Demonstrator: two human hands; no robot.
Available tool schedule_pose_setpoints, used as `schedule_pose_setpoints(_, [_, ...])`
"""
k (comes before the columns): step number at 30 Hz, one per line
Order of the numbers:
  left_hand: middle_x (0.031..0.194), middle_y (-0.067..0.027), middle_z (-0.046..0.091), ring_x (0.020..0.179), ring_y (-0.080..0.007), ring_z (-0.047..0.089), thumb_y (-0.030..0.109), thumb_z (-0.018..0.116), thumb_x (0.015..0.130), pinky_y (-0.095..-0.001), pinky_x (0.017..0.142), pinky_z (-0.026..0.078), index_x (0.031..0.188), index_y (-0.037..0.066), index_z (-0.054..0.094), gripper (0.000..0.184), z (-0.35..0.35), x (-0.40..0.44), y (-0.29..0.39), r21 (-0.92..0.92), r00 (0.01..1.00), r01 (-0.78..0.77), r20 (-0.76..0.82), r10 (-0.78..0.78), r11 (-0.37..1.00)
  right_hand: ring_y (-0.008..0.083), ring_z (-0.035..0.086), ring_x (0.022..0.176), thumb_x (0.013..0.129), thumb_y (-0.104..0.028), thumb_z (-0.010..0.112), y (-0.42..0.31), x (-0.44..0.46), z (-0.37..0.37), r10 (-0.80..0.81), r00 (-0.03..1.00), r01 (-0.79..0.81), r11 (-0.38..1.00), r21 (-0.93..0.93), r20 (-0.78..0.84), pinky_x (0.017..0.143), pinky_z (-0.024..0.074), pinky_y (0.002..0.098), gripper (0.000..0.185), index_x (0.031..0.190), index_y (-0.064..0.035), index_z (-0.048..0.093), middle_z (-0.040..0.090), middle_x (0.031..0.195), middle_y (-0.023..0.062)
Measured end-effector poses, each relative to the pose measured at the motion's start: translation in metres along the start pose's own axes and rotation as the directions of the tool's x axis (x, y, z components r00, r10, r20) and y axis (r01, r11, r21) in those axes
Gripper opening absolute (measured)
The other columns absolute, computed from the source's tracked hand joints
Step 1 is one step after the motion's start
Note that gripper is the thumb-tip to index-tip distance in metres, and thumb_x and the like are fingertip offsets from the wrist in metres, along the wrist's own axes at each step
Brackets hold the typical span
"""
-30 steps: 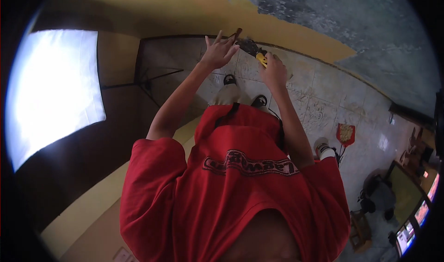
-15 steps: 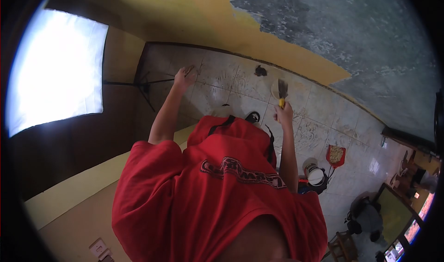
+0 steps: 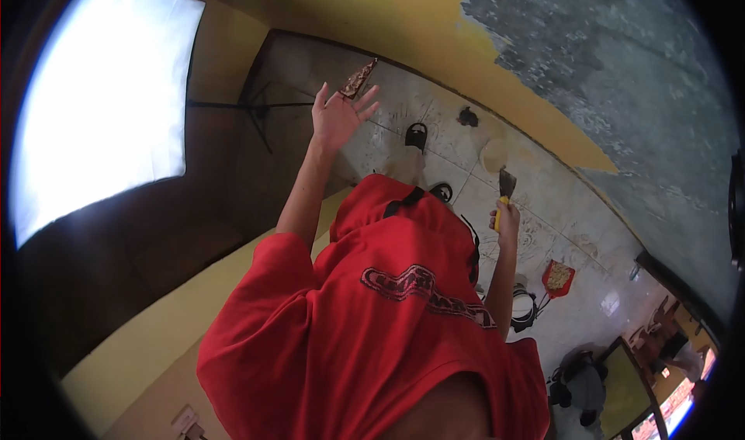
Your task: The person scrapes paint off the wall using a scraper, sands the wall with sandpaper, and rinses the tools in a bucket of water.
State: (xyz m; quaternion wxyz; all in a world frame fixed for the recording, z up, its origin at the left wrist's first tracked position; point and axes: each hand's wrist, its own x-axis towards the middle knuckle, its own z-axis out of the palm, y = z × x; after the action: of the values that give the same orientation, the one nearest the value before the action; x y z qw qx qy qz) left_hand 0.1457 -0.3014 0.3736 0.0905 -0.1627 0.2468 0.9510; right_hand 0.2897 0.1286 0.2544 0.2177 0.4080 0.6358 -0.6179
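A glowing white panel [image 3: 109, 98] adjoins a thin dark stand [image 3: 258, 112] at left, a pale wall plate [image 3: 185, 420] shows below, and a dark, indistinct object [image 3: 580, 386] sits beside a framed greenish board [image 3: 625, 386] at lower right.

Lettering [image 3: 423, 291] on the red shirt [image 3: 372, 339] is too creased and blurred to read surely.

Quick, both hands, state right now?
Left hand: open, fingers spread; whether it holds the brown piece can't be told.
Right hand: closed, holding the yellow-handled scraper.
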Motion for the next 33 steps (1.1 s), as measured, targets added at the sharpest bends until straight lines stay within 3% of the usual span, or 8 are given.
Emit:
schedule_pose_setpoints(6, [0.131,-0.0119,0.051,0.126,-0.0358,0.045,0.045,0.037,0.095,-0.0519,0.103,0.036,0.13,0.001,0.042,0.057,-0.001,0.084,0.011,-0.02,0.997,0.061,0.047,-0.06,0.998,0.0113,0.05,0.045,0.086,-0.02,0.061,-0.106,0.009,0.09,-0.139,0.982,0.137,0.99,0.025,0.131,0.036,0.0386,0.0252,0.026,0.101,-0.0033,0.049,0.057,0.067,0.0079])
schedule_pose_setpoints(8, [0.126,-0.0101,0.052,0.123,-0.0331,0.048,0.039,0.039,0.095,-0.0485,0.1,0.038,0.125,0.004,0.044,0.047,-0.019,0.118,0.001,0.118,0.987,0.136,-0.104,-0.124,0.984,0.009,0.046,0.043,0.089,-0.026,0.057,-0.134,0.019,0.119,-0.121,0.973,0.118,0.993,0.025,0.196,0.037,0.0349,0.0232,0.024,0.1,-0.0045,0.052,0.053,0.066,0.0041])
schedule_pose_setpoints(12, [0.122,-0.0083,0.051,0.118,-0.0321,0.051,0.033,0.04,0.094,-0.0491,0.098,0.038,0.12,0.006,0.046,0.038,-0.025,0.171,-0.034,0.34,0.937,0.331,-0.231,-0.263,0.88,0.01,0.049,0.051,0.093,-0.028,0.049,-0.176,0.068,0.166,0.054,0.871,-0.228,0.925,0.304,0.488,0.039,0.0347,0.0231,0.023,0.092,-0.0059,0.053,0.053,0.071,0.0035])
schedule_pose_setpoints(17, [0.121,-0.004,0.052,0.115,-0.0299,0.052,0.04,0.041,0.092,-0.0498,0.098,0.035,0.118,0.008,0.05,0.043,0.005,0.217,-0.083,0.491,0.786,0.599,-0.207,-0.583,0.632,0.0097,0.049,0.054,0.092,-0.025,0.049,-0.248,0.08,0.205,0.079,0.833,-0.391,0.785,0.48,0.548,0.039,0.0349,0.0211,0.018,0.087,-0.008,0.051,0.053,0.077,0.0035])
schedule_pose_setpoints(23, [0.101,-0.0089,0.06,0.09,-0.0236,0.059,0.041,0.041,0.092,-0.0423,0.083,0.048,0.107,0.006,0.056,0.041,0.042,0.269,-0.111,0.561,0.754,0.641,-0.332,-0.567,0.523,0.0058,0.046,0.049,0.092,-0.023,0.051,-0.277,0.115,0.22,0.162,0.771,-0.578,0.582,0.571,0.616,0.034,0.0294,0.016,0.015,0.086,-0.0111,0.045,0.05,0.074,0.0028])
schedule_pose_setpoints(27, [0.095,-0.0161,0.057,0.081,-0.0238,0.059,0.026,0.051,0.089,-0.0405,0.065,0.049,0.098,-0.002,0.055,0.03,0.028,0.302,-0.136,0.412,0.752,0.65,-0.231,-0.617,0.638,0.0047,0.041,0.046,0.095,-0.024,0.045,-0.289,0.109,0.234,0.132,0.853,-0.435,0.714,0.548,0.505,0.032,0.0267,0.0167,0.014,0.089,-0.012,0.042,0.047,0.069,0.0013])
schedule_pose_setpoints(29, [0.075,-0.0134,0.061,0.055,-0.0182,0.056,0.023,0.046,0.092,-0.0315,0.047,0.049,0.089,-0.004,0.057,0.03,0.056,0.301,-0.124,0.708,0.891,0.419,-0.201,-0.407,0.568,0.0048,0.039,0.045,0.097,-0.024,0.043,-0.3,0.108,0.237,0.042,0.892,-0.306,0.789,0.533,0.45,0.032,0.0262,0.0175,0.014,0.09,-0.0124,0.042,0.046,0.067,0.001])
schedule_pose_setpoints(33, [0.07,-0.0138,0.059,0.05,-0.0178,0.054,0.018,0.048,0.091,-0.0345,0.044,0.047,0.081,-0.005,0.057,0.027,0.056,0.299,-0.125,0.704,0.898,0.408,-0.195,-0.394,0.581,0.0051,0.037,0.043,0.098,-0.026,0.04,-0.301,0.117,0.243,0.049,0.896,-0.315,0.77,0.554,0.441,0.032,0.0251,0.0189,0.015,0.091,-0.0141,0.042,0.045,0.064,0.0003])
